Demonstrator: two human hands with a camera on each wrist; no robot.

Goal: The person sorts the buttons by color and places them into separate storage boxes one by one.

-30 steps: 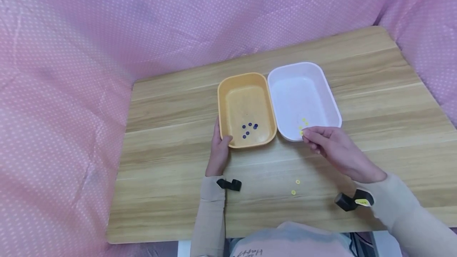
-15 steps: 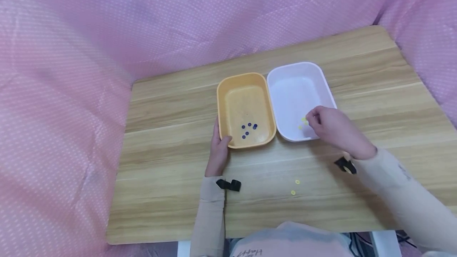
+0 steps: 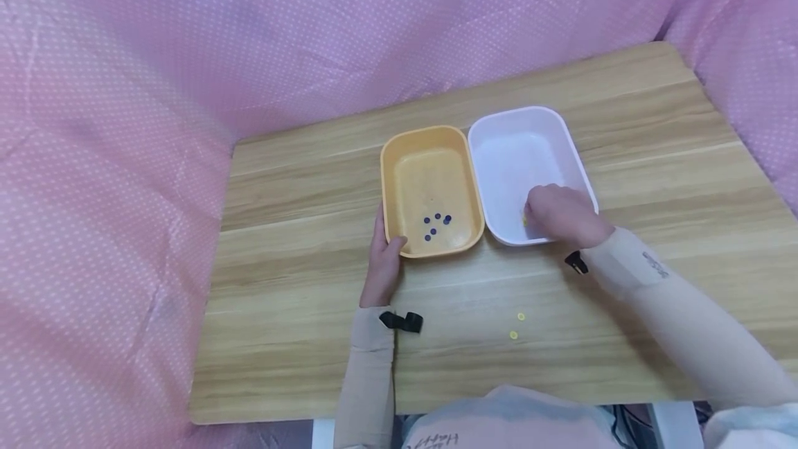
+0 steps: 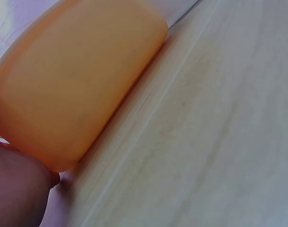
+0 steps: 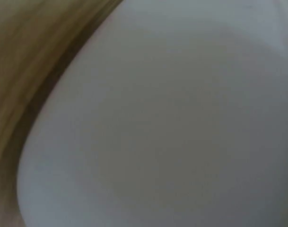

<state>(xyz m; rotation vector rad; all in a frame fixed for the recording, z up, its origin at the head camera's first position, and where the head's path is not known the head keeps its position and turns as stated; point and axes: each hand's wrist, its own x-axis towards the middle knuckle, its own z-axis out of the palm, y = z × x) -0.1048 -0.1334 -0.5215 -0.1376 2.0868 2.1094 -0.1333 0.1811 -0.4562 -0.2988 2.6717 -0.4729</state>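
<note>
My left hand (image 3: 382,265) grips the near left corner of an orange plastic tub (image 3: 436,131), its thumb over the rim. The left wrist view shows the tub's outer wall (image 4: 82,80) close up. Several small dark blue discs (image 3: 433,231) lie on the tub's floor. Touching it on the right stands a white tub (image 3: 508,158). My right hand (image 3: 564,215) reaches down inside the white tub's near end, its fingertips hidden from the head view. A bit of yellow (image 3: 525,222) shows beside the fingers. The right wrist view holds only the white tub's wall (image 5: 158,118).
Two small yellow rings (image 3: 521,317) lie on the wooden table (image 3: 287,283) in front of the white tub. Pink dotted cloth (image 3: 349,33) hangs behind the table and at both sides. The person's body is at the near edge.
My right hand, pinching a small yellow ring over the white tub's near rim, has moved forward and down into the tub. The left hand and orange tub have stayed put.
</note>
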